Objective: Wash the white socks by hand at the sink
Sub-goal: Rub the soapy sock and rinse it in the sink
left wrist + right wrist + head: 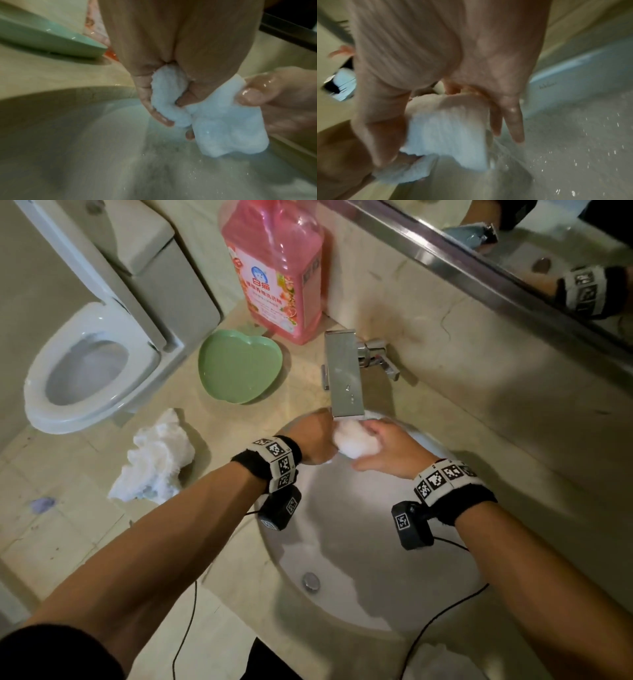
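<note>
The white sock (356, 441) is bunched between your two hands, just under the spout of the faucet (344, 374) and above the far side of the sink (455, 594). Your left hand (315, 440) has its fingers curled round one end of the wet cloth, and your right hand (387, 448) pinches the other end with the thumb, while two of its fingers stretch down beside the cloth. From the wrist views the sock looks soaked, and drops spray over the basin, so I judge that you are in the middle of rubbing or rinsing it. I cannot tell whether soap is already in it. A second white bundle (156, 460), probably the other sock, lies on the counter left of the sink, apart from the water, so that one perhaps remains to be washed. The pink detergent bottle (277, 265) and the green dish (239, 364) stand behind it.
</note>
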`<state>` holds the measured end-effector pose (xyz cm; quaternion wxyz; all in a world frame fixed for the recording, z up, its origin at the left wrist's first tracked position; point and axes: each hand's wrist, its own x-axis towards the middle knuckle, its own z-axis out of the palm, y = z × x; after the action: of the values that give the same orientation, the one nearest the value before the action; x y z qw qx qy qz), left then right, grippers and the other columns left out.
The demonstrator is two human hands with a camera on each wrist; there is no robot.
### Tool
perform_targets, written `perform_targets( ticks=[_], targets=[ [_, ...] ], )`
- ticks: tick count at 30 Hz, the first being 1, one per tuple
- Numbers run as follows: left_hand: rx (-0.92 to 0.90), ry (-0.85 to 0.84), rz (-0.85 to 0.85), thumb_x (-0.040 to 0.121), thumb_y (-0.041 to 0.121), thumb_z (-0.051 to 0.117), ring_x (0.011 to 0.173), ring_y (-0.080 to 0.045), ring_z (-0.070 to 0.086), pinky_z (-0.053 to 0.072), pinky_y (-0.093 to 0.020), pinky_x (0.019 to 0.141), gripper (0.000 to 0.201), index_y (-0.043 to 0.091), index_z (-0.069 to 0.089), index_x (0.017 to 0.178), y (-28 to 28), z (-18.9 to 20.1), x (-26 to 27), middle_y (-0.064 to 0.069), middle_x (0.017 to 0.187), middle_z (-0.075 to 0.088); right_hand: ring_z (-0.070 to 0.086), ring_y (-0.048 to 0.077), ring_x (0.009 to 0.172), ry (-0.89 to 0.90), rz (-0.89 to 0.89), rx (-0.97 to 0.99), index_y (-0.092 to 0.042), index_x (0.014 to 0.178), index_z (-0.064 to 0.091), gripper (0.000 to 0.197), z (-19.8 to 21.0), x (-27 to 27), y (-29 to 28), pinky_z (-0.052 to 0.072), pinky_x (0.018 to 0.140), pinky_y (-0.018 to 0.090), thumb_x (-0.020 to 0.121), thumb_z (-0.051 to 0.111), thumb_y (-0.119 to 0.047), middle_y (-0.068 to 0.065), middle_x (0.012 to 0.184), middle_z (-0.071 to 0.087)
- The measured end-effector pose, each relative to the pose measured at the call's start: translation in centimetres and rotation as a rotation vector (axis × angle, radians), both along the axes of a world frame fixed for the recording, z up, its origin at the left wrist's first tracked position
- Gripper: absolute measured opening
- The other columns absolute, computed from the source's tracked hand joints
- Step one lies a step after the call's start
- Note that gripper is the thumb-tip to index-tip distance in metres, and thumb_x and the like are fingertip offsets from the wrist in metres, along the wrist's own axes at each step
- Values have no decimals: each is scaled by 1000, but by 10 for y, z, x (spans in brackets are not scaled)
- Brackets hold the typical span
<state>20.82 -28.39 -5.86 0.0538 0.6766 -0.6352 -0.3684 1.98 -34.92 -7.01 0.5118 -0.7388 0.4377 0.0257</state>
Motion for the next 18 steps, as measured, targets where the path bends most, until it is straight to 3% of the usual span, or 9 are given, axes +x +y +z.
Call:
perform_targets(
  ticks=[3,5,8,9,11,13,14,16,18],
  targets=[
    [-87,-53,-94,78,21,55,112,-28,59,51,-35,93,47,24,58,124,-1,4,-5,-7,128,60,63,21,109,-100,-175,307,-20,132,46,85,0,3,1,57,85,35,61,92,-16,3,120,61],
    [-121,4,-106,78,28,61,113,-26,58,49,-33,94,49,26,56,126,-3,7,-8,-5,127,61,66,24,106,-126,-208,321,-22,132,43,83,-1,8,1,59,83,43,61,85,-11,7,117,64],
    [-50,-98,-111,78,36,70,113,-29,59,51,-33,91,55,23,56,130,-8,9,-7,-9,128,61,68,20,82,-21,-141,151,-25,141,42,85,-1,16,-3,54,59,26,64,75,-14,6,94,67],
    [-15,-198,-106,81,35,67,110,-31,61,51,-31,83,49,21,58,127,-10,8,-6,-10,123,62,65,19,81,47,-83,75,-23,143,42,86,0,18,-3,51,58,23,63,74,-21,4,93,67],
    [0,-329,-84,85,30,59,96,-33,65,45,-28,69,26,18,63,107,-13,11,-11,-9,104,65,61,20,90,147,24,-60,-19,137,48,81,3,23,-3,52,70,28,61,71,-35,1,100,64],
    [-16,-318,5,85,24,58,86,-32,66,45,-28,66,8,16,59,84,-13,13,-16,-9,89,64,58,17,78,191,153,-206,-17,110,61,50,6,30,0,48,70,31,65,64,-40,-3,85,60],
    [-13,-276,96,85,22,60,86,-32,66,47,-30,66,9,15,57,81,-13,14,-17,-10,89,65,57,16,72,222,239,-270,-16,99,63,38,6,33,0,45,69,30,70,64,-40,-4,80,59],
    [4,-232,232,84,18,62,89,-33,66,48,-34,69,10,10,58,88,-12,12,-18,-15,96,68,61,19,80,309,351,-345,-11,100,64,32,4,37,-1,46,72,29,79,69,-35,1,87,63],
    [2,-262,208,86,17,61,90,-32,65,49,-33,72,16,7,62,98,-15,13,-20,-15,101,68,62,23,86,341,344,-417,-9,99,62,21,4,39,-1,45,72,28,82,65,-22,3,89,63]
  ],
)
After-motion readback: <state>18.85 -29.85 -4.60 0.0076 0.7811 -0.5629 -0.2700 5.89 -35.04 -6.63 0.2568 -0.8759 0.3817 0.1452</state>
